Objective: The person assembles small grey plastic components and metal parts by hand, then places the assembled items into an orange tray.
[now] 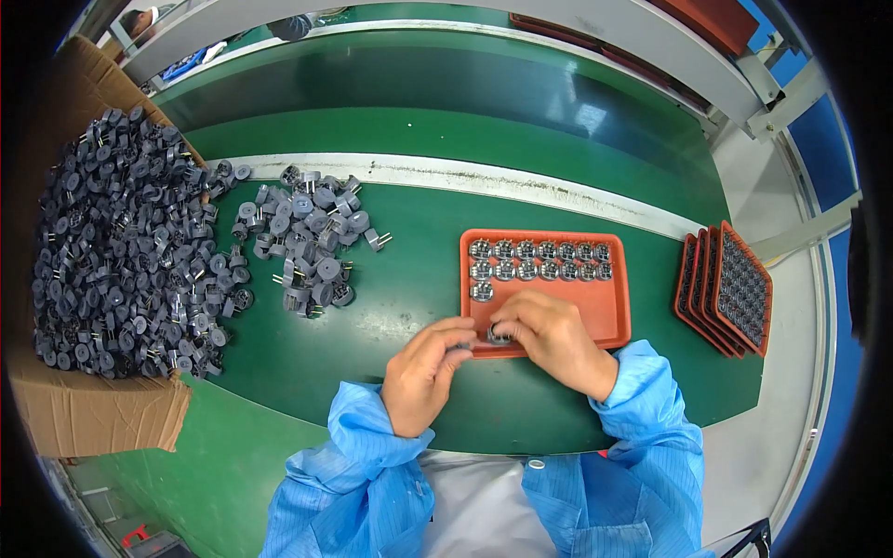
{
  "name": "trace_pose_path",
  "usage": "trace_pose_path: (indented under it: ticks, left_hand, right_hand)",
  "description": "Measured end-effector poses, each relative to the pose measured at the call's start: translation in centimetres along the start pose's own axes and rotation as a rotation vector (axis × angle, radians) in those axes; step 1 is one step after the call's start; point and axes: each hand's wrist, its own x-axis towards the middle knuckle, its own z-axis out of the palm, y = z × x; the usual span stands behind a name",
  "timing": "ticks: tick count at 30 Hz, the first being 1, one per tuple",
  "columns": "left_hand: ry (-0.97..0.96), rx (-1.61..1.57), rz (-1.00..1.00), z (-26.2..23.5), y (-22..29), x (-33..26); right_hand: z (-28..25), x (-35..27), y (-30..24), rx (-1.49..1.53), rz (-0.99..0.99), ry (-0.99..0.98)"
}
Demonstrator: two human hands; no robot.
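An orange-red tray (pixel 609 312) lies on the green bench in front of me. Two rows of small round parts with metal pins (pixel 526 271) fill its far side, and a single part (pixel 481 291) starts a third row at the left. My right hand (pixel 555 339) is over the tray's near edge, its fingers closed round a round pinned part (pixel 499 334). Just left of the tray, my left hand (pixel 420 374) pinches another round grey part (pixel 459 347) between thumb and fingers. Some of each held part is hidden by the fingertips.
A big cardboard box (pixel 112 409) on the left spills a heap of grey round parts (pixel 130 251). A smaller pile (pixel 316 228) sits between heap and tray. Filled trays (pixel 742 288) lean together at the right. A white rail (pixel 446 177) crosses behind; a person (pixel 139 20) is far left.
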Motion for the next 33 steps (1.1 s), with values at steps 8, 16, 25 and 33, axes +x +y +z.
trace_pose_path:
  ticks: [8, 16, 25, 33]
  left_hand:
    - [0.159, -0.618, -0.230, 1.0, -1.2, -0.4]
    - [0.223, -0.232, -0.031, 1.1, -0.8, -1.1]
    - [0.204, 0.123, 0.342, 0.7, -1.5, -1.4]
    - [0.382, 0.438, 0.138, -3.0, -1.9, -1.9]
  right_hand:
    - [1.6, 1.2, 1.2, -0.292, -0.100, 0.050]
    - [0.7, 1.5, -0.8, 0.101, 0.008, -0.022]
    - [-1.2, 1.2, -3.0, 0.227, 0.196, -0.294]
    - [-3.4, 1.6, -2.2, -0.226, -0.017, -0.284]
